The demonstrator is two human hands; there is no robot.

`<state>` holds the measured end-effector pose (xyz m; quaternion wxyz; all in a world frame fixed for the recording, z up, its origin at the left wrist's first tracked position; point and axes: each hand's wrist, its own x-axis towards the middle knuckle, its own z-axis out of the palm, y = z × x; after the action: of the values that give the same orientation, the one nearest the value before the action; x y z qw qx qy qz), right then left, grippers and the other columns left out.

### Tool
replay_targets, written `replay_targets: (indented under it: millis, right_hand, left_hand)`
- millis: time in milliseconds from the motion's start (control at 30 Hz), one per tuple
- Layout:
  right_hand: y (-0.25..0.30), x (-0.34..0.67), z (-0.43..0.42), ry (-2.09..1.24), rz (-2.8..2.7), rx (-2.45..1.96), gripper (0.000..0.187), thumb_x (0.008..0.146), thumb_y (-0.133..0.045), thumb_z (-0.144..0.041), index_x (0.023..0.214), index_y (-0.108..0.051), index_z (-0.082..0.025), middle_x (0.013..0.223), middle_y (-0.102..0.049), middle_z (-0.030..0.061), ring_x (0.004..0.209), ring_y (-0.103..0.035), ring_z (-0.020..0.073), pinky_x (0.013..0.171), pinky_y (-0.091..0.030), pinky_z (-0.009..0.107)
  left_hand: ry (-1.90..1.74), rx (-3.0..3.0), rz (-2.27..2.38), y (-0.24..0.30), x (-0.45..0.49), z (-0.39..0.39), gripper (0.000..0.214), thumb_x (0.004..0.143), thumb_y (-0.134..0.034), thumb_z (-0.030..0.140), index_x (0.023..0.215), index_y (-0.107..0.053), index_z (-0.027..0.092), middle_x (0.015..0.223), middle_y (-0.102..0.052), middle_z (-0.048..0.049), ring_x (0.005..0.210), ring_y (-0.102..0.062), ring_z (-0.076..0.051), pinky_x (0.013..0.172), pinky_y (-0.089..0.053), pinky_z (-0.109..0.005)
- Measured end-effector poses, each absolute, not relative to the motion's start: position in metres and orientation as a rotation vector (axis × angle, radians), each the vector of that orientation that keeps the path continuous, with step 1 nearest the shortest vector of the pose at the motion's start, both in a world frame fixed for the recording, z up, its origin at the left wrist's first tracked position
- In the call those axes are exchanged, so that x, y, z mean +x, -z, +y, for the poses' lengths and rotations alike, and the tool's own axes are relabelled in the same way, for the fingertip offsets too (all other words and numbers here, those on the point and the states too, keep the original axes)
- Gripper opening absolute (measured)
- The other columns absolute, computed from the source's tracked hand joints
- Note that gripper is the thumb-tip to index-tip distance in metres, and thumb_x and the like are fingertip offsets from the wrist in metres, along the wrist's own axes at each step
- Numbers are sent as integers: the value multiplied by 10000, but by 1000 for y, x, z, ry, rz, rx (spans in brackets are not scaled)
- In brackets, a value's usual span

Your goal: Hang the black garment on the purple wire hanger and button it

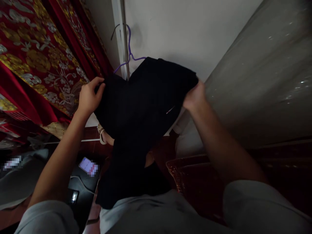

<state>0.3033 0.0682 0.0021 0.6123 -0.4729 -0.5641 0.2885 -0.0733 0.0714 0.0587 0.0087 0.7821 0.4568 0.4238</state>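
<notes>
Garment (148,94), black, spreads crosswise below the purple hanger's (130,48) hook; your left hand (89,96), nearer the hook, pinches one edge, your right hand (196,95) grips the opposite edge.

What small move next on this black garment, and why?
With the left hand, perhaps lift that side of the black garment slightly: its top edge lies lower there than toward the right hand, with some purple hanger bare above it.
</notes>
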Motion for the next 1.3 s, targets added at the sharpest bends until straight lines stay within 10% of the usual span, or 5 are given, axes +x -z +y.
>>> replay_targets:
  millis: [267,633,933,1133,1300]
  right_hand:
    - [-48,310,57,-922,-1057,-828,279,660,-810,-426,724,-644,-211,913,-740,133,1077,-701,342,871,-569,497]
    - [-76,240,-85,-798,-2010,-782,344,809,-837,-441,1137,-757,-379,969,-729,-22,924,-719,238,806,-594,372]
    - [-31,231,2,-484,-1933,-825,411,916,-727,-465,1309,-690,-350,1432,-629,63,1428,-519,308,1227,-383,565]
    - [17,261,38,-1292,-1759,-1067,509,819,-692,-728,796,-755,-224,807,-738,102,797,-715,273,753,-606,451]
    - [-19,263,67,-1070,-1328,-945,419,699,-789,-682,780,-709,-279,782,-724,78,839,-712,311,709,-585,466]
  left_hand:
    - [-1427,2575,1381,-60,-40,75,351,1032,-514,272,1352,-644,213,1381,-659,-108,1362,-588,-277,1216,-430,-465]
    - [-1206,1897,941,-90,-3,-6,418,1105,-320,363,1385,-600,227,1252,-725,-83,1154,-741,-244,958,-635,-406]
    - [-554,1998,1179,-75,-82,-80,322,935,-563,323,1211,-728,303,900,-777,-37,820,-752,-231,743,-640,-383]
    - [-938,1944,1294,-72,-101,-43,133,857,-578,210,845,-705,248,712,-685,-21,604,-645,-193,623,-577,-376]
    - [-1354,2019,1258,-57,-95,13,187,877,-660,241,1060,-690,219,969,-723,-63,918,-703,-223,814,-599,-362]
